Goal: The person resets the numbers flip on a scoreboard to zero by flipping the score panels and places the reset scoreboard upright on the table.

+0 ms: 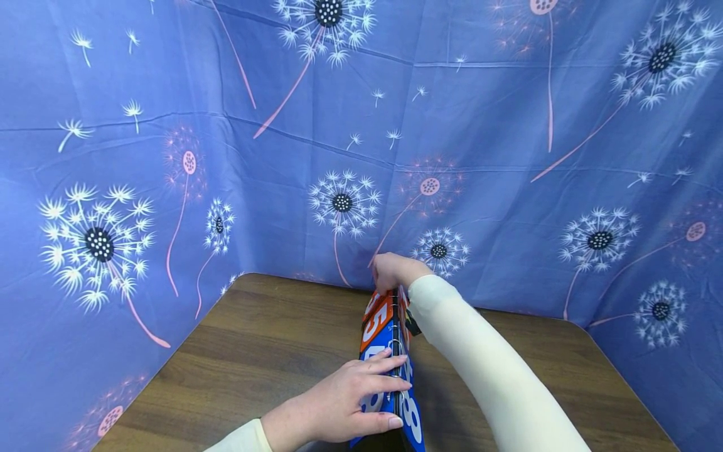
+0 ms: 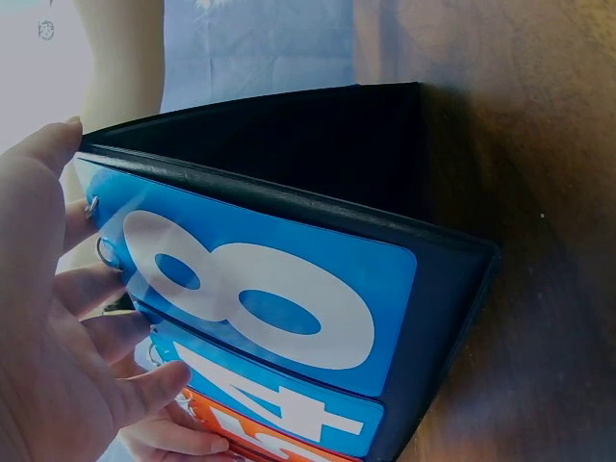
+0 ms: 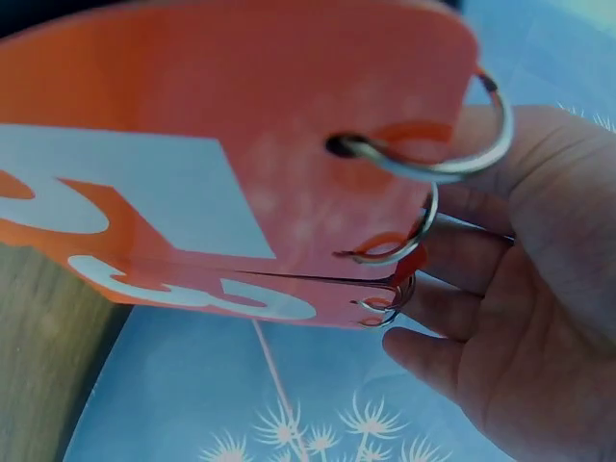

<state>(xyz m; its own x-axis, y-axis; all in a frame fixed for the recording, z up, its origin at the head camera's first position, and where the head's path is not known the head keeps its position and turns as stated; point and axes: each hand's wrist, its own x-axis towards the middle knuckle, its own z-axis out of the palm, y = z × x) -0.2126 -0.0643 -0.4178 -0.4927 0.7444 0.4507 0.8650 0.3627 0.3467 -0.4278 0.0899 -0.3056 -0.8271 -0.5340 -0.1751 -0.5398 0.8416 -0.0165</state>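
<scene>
A black tent-shaped flip scoreboard [image 1: 377, 326] stands on the table, with blue and orange number cards on metal rings along its ridge. In the left wrist view a blue card [image 2: 289, 289] shows a white 8, with a blue 4 card beside it. My left hand [image 1: 350, 402] lies across the near part of the ridge, fingers spread over the rings. At the far end, my right hand [image 1: 392, 271] bends over the ridge and holds the scoreboard there. Its fingers curl at the ringed edge of an orange card [image 3: 375, 87] in the right wrist view, partly hidden behind it.
The brown wooden table [image 1: 271, 333] extends to both sides of the scoreboard. A blue curtain [image 1: 282, 207] with dandelion prints hangs along the back and sides. The right forearm's pale sleeve [image 1: 491, 370] crosses over the table's right half.
</scene>
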